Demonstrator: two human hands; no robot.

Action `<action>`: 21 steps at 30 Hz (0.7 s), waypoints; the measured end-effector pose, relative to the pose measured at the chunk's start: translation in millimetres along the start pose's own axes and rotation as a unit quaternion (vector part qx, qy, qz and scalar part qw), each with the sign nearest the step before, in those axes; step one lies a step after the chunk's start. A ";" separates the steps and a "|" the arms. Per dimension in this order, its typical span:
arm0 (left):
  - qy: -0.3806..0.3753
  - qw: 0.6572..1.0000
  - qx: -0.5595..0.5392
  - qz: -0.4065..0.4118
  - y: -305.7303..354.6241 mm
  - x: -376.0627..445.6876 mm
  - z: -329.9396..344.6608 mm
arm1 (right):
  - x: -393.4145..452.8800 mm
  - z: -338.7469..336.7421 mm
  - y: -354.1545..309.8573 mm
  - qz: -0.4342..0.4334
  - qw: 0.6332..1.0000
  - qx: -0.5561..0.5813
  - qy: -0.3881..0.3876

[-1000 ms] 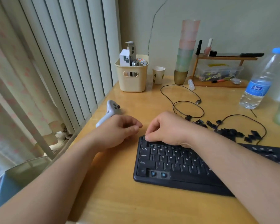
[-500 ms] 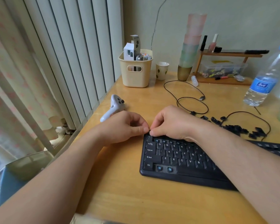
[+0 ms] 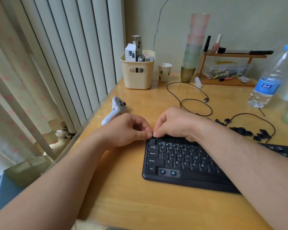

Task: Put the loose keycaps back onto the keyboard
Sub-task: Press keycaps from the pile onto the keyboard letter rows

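— Pale greenish wall at the back with a thin crack running up it; vertical blinds and a patterned curtain down the left side; what do you make of the desk (image 3: pixel 140 205) itself?

— Glossy yellow wood, light glancing off it near the cream basket (image 3: pixel 137 77) with boxes standing in it; a small paper cup (image 3: pixel 164 72) just beside that; a tall stack of tinted tumblers (image 3: pixel 194 48) against the wall; a little wooden shelf (image 3: pixel 231 54) with nail polish on top and a clear box under it.

— And nearer us?

— A water bottle (image 3: pixel 269 80) on the right; a thin black cable (image 3: pixel 188 93) looped across the middle; a white game controller (image 3: pixel 114 110) by the desk's left edge; the loose keycaps (image 3: pixel 246 131) scattered in a dark heap to the right, behind the black keyboard (image 3: pixel 181 163), which lies in front of the person with blue switch stems bare in the top row and beside Ctrl.

— The hands?

— Both at the keyboard's far left corner; the left hand (image 3: pixel 126 130) has its fingers curled in, thumb tip touching the right hand's fingertips; the right hand (image 3: pixel 176 125) is curled too, fingertips pressed down at that corner; whether a cap sits between them I cannot tell, it is hidden.
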State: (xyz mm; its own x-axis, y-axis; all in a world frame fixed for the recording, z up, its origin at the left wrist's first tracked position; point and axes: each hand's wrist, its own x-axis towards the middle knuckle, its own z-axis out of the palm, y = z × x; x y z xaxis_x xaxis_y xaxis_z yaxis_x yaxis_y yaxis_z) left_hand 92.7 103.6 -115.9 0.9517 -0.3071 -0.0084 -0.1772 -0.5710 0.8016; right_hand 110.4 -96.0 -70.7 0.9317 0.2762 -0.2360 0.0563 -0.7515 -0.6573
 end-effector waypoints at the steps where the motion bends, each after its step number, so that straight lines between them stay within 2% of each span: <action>1: -0.001 1.000 -0.007 0.001 0.3 0.1 0.3 | 0.1 0.1 -1.1 0.002 1.000 -0.002 0.000; 7: 0.016 1.000 0.008 0.004 3.1 0.3 6.2 | 0.4 4.5 -3.6 0.006 0.998 -0.046 0.030; 14: 0.031 1.000 0.000 0.003 -1.9 1.7 4.5 | -3.4 -2.8 2.6 -0.026 0.999 -0.011 0.035; 16: 0.053 0.999 0.007 0.010 -2.2 3.5 5.2 | -3.0 -18.4 6.8 -0.059 0.994 -0.010 0.087; 19: 0.115 0.991 0.057 0.035 -2.4 6.8 9.0 | 4.8 -45.5 13.9 -0.091 0.975 -0.078 0.188; 21: 0.152 0.985 0.068 0.052 -1.1 9.6 12.7 | 13.2 -54.7 20.7 -0.087 0.970 -0.126 0.189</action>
State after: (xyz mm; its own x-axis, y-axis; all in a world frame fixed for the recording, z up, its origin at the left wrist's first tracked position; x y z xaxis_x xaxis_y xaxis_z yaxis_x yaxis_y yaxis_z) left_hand 98.9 91.5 -124.4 0.9541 -0.1395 0.2651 -0.2900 -0.6516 0.7010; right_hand 143.5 -140.7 -48.3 0.9627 0.2086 0.1724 0.2657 -0.8494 -0.4560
